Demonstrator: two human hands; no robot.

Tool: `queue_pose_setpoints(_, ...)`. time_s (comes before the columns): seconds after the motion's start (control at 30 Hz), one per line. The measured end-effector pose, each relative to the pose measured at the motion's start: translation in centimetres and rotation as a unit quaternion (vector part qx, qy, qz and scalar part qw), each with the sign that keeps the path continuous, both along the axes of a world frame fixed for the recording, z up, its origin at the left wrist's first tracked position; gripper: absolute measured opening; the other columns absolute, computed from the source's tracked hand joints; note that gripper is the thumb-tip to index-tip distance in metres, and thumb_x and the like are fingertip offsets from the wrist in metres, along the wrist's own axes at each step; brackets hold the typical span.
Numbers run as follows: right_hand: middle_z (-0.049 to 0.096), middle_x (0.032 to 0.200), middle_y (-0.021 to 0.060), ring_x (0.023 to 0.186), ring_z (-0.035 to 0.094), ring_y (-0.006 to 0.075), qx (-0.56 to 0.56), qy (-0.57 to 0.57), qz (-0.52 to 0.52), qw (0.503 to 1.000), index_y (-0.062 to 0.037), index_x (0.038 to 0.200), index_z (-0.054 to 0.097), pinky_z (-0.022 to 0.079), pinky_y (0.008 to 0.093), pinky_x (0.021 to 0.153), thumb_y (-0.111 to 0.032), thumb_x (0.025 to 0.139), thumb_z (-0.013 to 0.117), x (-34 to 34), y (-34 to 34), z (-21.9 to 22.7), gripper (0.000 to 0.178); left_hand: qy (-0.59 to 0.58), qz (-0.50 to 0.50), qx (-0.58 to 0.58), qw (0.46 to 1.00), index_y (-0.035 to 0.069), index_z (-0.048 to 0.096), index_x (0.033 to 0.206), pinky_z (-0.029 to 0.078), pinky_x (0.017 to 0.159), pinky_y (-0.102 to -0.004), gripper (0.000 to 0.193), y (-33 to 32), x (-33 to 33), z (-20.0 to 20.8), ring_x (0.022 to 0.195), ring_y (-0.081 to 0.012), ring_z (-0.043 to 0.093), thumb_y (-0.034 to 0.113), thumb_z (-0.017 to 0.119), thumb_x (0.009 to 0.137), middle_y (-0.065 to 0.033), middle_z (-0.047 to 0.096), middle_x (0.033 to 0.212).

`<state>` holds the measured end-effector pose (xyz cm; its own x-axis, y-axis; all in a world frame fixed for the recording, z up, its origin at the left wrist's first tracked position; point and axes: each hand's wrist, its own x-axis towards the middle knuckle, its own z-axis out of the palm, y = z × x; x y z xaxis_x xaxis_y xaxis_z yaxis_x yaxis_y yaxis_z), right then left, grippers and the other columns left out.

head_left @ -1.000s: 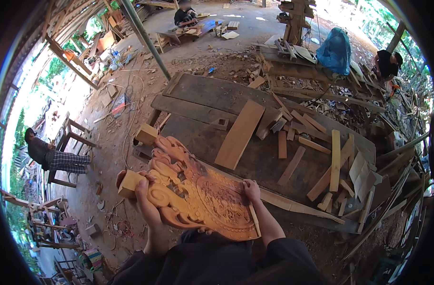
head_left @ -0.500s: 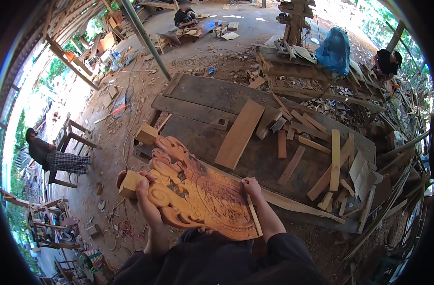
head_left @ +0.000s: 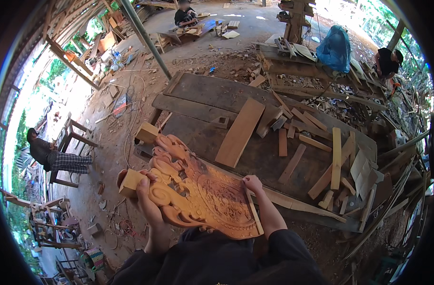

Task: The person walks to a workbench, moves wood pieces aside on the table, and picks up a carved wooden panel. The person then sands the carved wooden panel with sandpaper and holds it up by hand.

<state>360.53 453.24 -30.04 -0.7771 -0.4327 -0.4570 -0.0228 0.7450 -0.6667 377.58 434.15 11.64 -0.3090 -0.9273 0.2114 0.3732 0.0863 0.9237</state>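
A carved wooden panel, orange-brown with openwork scrolls and a dense floral relief, is held tilted in front of my body. My left hand wraps the panel's left end, its thumb lying beside a square wooden block end; some of its fingers are hidden behind the wood. A second square block end shows at the panel's far left corner; whether either one is joined to the panel I cannot tell. On the straight, pale right edge, my right hand is closed over the upper corner.
Beyond the panel stands a dark worktable bearing a wide board and several offcuts. A blue plastic bag sits on a far bench. People are at left, far back and right. Wood scraps litter the ground.
The panel's right end and my right hand have shifted very slightly. Both hands keep the same hold.
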Motion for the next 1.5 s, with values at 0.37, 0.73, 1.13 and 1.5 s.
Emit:
queue_pose_setpoints(0.37,0.067,0.104,0.0161,0.098,0.062,0.0367,0.009,0.038,-0.036,0.999,-0.0162,0.108,0.069,0.049,0.0433,0.086,-0.030,0.089,0.057,2.3,0.9,0.2,0.027,0.002,-0.029,0.001,1.000,0.002,0.045,0.114,0.041,0.086,-0.0296,0.026,-0.3,0.2,-0.2,0.089,-0.0140,0.048,0.015,0.050,0.091,-0.0058,0.051,0.093)
queue_pose_setpoints(0.73,0.050,0.134,0.0216,0.123,0.049,0.0373,-0.118,-0.029,-0.064,0.990,-0.0080,0.138,0.047,0.037,0.0400,0.104,-0.029,0.096,0.048,12.0,7.1,5.0,0.046,0.016,-0.009,0.005,1.000,0.008,0.036,0.129,0.040,0.087,-0.0307,0.042,0.0,-0.3,0.2,0.090,-0.0147,0.047,0.011,0.049,0.090,-0.0073,0.050,0.099)
queue_pose_setpoints(1.13,0.017,0.157,0.0149,0.145,0.013,0.0362,-0.007,0.002,-0.012,1.000,-0.0118,0.147,0.031,0.013,0.0491,0.116,-0.043,0.099,0.038,7.2,1.3,1.4,0.058,0.021,-0.024,0.006,0.999,0.007,0.031,0.130,0.040,0.088,-0.0325,0.046,1.5,-1.0,1.8,0.088,-0.0164,0.048,0.007,0.049,0.088,-0.0101,0.049,0.098)
queue_pose_setpoints(1.5,0.016,0.157,0.0148,0.146,0.006,0.0362,-0.147,-0.047,0.020,0.988,-0.0137,0.150,0.023,0.011,0.0520,0.116,-0.039,0.100,0.040,14.9,10.4,7.0,0.059,0.009,-0.021,-0.030,0.999,0.007,0.032,0.132,0.042,0.085,-0.0336,0.049,0.4,-0.4,0.8,0.088,-0.0174,0.049,0.007,0.052,0.087,-0.0115,0.049,0.102)
